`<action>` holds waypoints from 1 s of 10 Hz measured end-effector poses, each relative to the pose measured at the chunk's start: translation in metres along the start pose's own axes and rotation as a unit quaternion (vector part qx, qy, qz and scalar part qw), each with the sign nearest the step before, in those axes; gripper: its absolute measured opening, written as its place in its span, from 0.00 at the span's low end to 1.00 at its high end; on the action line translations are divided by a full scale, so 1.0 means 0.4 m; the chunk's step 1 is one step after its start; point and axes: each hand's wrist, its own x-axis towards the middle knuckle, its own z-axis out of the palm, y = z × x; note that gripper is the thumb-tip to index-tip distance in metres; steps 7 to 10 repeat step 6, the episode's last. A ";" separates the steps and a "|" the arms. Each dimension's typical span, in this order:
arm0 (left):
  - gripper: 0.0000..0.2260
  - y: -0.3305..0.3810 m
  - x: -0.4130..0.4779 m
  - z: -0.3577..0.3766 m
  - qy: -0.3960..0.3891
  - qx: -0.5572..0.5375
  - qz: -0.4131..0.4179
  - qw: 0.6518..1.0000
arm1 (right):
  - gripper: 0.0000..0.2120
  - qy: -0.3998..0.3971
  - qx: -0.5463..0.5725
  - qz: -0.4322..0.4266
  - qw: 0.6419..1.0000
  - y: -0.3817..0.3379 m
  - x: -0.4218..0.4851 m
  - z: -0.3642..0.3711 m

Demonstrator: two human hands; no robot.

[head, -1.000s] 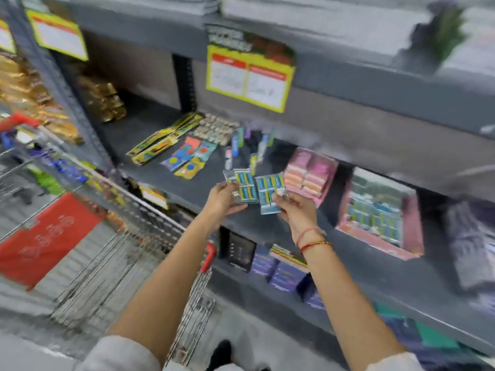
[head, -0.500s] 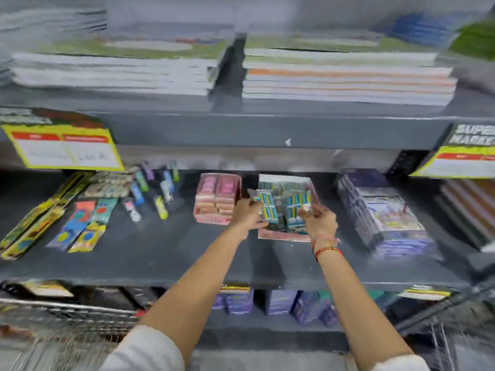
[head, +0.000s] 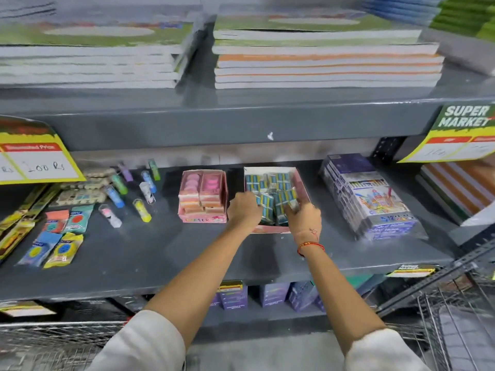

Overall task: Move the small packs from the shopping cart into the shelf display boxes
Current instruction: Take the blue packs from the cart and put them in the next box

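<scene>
Head view: both hands grasp small packs inside display box.

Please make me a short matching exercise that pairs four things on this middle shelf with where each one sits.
Things:
1. pink eraser box
2. blue-green packs
3. crayon boxes
4. glue sticks

Places:
A. stacked right of the open display box
B. lying loose, left of the pink box
C. between the left hand and right hand, in the open display box
D. just left of the open display box

Pairs: 1-D, 2-C, 3-A, 4-B
</scene>
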 end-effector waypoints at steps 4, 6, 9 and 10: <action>0.09 -0.040 -0.023 0.012 0.028 0.048 0.046 0.997 | 0.17 -0.045 -0.114 -0.068 0.990 0.005 -0.021 -0.007; 0.09 -0.067 -0.056 -0.002 0.053 0.043 0.114 0.991 | 0.13 -0.007 -0.119 -0.174 0.977 0.010 -0.068 0.004; 0.09 -0.067 -0.056 -0.002 0.053 0.043 0.114 0.991 | 0.13 -0.007 -0.119 -0.174 0.977 0.010 -0.068 0.004; 0.09 -0.067 -0.056 -0.002 0.053 0.043 0.114 0.991 | 0.13 -0.007 -0.119 -0.174 0.977 0.010 -0.068 0.004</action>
